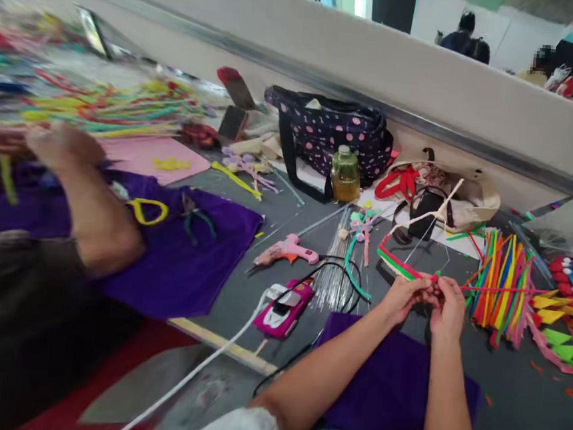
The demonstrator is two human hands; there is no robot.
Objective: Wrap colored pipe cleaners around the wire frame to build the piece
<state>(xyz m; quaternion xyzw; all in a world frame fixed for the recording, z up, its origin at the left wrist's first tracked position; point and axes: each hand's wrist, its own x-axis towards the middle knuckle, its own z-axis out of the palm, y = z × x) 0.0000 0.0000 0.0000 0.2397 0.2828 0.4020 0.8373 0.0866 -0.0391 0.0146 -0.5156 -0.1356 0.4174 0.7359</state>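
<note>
My left hand [406,299] and my right hand [449,308] meet at the right of the table, fingertips pinched together. Between them is one end of a bent frame [396,265] with red, green and whitish fuzzy strips along it. A pale fuzzy stem [419,220] rises from its far end, and thin wire spans the gap. From my right fingers a red pipe cleaner [505,289] runs out to the right, across a bundle of coloured pipe cleaners [500,260]. My fingers partly cover the pinched spot. Below my forearms lies a purple cloth [377,383].
A pink glue gun [288,250], a magenta toy car [285,308] with cables, and clear sticks [336,273] lie to the left. Behind stand a bottle [345,176] and a dark patterned bag [318,134]. Another person's arm [99,205] works at far left, near pliers [196,217].
</note>
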